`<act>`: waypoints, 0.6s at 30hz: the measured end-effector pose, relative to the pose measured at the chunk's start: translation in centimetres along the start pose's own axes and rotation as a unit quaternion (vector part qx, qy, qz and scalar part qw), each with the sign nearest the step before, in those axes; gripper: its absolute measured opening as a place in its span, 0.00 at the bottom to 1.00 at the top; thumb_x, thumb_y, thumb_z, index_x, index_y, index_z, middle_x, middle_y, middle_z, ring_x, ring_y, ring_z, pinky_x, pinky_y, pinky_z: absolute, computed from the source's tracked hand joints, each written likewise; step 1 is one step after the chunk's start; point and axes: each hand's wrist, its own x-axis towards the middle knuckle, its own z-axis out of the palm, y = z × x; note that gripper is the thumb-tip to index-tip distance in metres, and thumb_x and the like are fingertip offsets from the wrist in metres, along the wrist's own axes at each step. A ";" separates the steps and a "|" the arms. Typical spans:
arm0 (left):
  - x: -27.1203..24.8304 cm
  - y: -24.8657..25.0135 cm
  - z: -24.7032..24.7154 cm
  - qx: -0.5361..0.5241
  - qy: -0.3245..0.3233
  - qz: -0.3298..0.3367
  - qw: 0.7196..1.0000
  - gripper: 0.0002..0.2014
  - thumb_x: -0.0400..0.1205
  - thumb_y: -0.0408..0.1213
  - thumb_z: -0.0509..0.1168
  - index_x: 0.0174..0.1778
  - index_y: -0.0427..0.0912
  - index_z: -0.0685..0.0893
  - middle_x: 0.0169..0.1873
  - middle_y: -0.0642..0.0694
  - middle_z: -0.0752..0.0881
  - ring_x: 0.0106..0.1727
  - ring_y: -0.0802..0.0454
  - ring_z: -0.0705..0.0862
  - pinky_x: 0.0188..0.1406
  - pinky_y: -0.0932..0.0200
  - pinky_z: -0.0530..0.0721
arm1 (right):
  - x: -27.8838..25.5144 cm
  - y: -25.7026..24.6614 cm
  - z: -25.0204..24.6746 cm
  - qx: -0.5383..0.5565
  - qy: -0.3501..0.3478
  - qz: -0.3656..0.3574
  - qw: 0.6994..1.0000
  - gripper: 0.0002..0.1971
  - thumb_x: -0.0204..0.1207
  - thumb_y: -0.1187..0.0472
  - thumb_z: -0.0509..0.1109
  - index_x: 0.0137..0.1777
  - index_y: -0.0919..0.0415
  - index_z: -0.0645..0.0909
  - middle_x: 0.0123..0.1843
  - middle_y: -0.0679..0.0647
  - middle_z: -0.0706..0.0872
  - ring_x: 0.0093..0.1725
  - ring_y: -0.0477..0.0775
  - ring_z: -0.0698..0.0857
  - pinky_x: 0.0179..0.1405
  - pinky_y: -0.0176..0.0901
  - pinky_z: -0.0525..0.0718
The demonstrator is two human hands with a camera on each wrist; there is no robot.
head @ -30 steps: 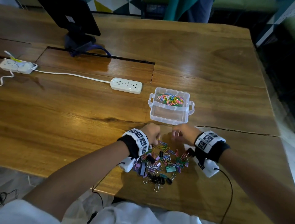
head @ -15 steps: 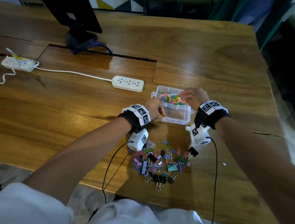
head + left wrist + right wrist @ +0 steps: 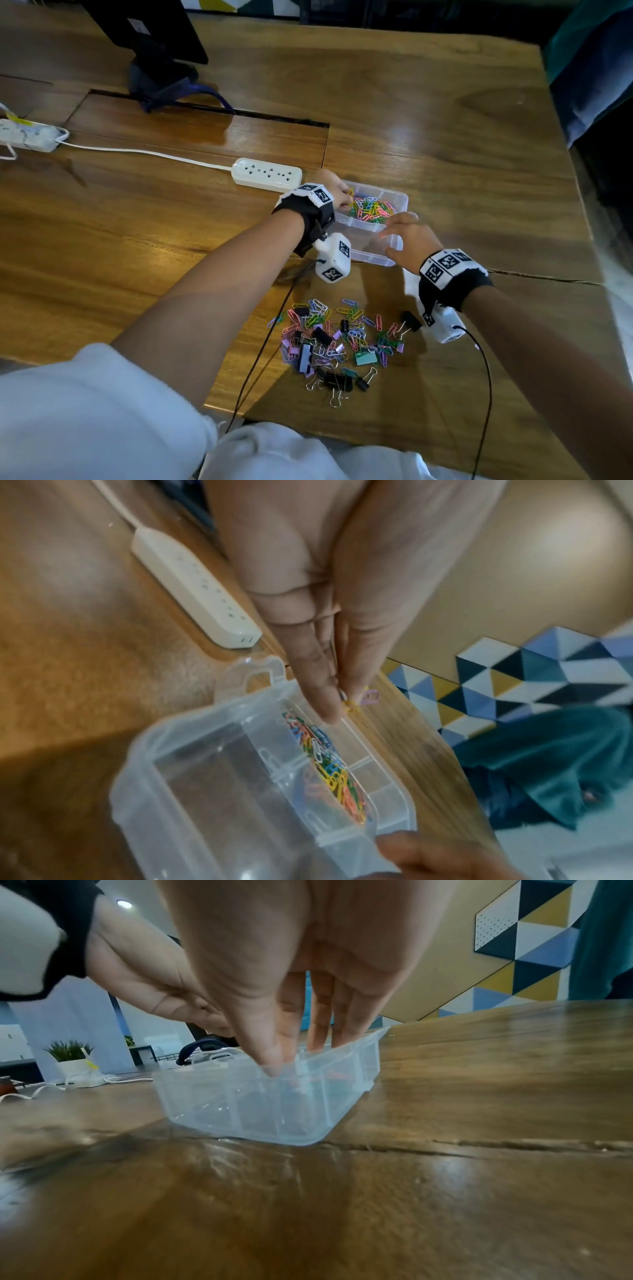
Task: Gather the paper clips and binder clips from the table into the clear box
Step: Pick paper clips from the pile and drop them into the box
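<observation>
From the head view: clear box [image 3: 394,240] on the wooden bench [image 3: 445,137], just beyond a loose heap of paper clips [image 3: 320,310] and binder clips [image 3: 337,380], the two well apart from the box's near wall. Far compartment already holding a bright tangle of clips [image 3: 371,209]; near compartment apparently bare. Left hand [image 3: 334,192] over the box's far left corner, right hand [image 3: 409,240] spread over the near right corner with fingers relaxed and wide, gripping nothing. Only from the left wrist view – thumb and fingertips [image 3: 325,702] pinched narrow on a yellow clip [image 3: 351,706] and a purple clip [image 3: 371,696], right above the far rim. Only from the right wrist view – thumb tip touching the near rim, the other fingers reaching down inside the box [image 3: 274,1096]. White power strip [image 3: 267,174] just left of the box, a black stand [image 3: 161,68] farther back.
</observation>
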 end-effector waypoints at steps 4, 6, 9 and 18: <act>0.9 0.1 0.8 -0.026 0.005 -0.019 0.999 0.11 0.78 0.26 0.64 0.54 0.30 0.85 0.53 0.33 0.87 0.53 0.40 0.87 0.59 0.46 0.86 | 0.0 0.2 -0.1 0.012 0.004 0.001 1.000 0.16 0.72 0.62 0.71 0.61 0.58 0.82 0.70 0.53 0.73 0.65 0.53 0.78 0.66 0.35 0.68; 0.7 0.2 1.1 -0.057 -0.006 -0.023 0.998 0.14 0.79 0.25 0.62 0.60 0.28 0.82 0.59 0.32 0.86 0.51 0.43 0.86 0.61 0.47 0.85 | 0.0 0.3 -0.1 0.017 0.005 0.000 1.000 0.16 0.73 0.61 0.71 0.61 0.59 0.83 0.70 0.53 0.74 0.65 0.53 0.78 0.66 0.35 0.69; 0.4 0.3 1.3 -0.084 -0.005 -0.023 0.996 0.15 0.81 0.21 0.58 0.62 0.27 0.80 0.61 0.32 0.84 0.45 0.46 0.82 0.56 0.54 0.84 | 0.0 0.4 -0.1 0.015 0.002 -0.004 1.000 0.15 0.73 0.61 0.71 0.60 0.58 0.83 0.70 0.52 0.74 0.65 0.52 0.78 0.66 0.34 0.69; 0.0 -0.8 1.3 -0.081 -0.030 0.003 0.996 0.25 0.81 0.16 0.51 0.70 0.39 0.77 0.68 0.39 0.80 0.57 0.51 0.81 0.57 0.58 0.81 | 0.2 0.9 0.1 0.033 0.014 -0.021 0.999 0.15 0.71 0.63 0.72 0.58 0.56 0.84 0.68 0.54 0.76 0.68 0.53 0.76 0.68 0.39 0.70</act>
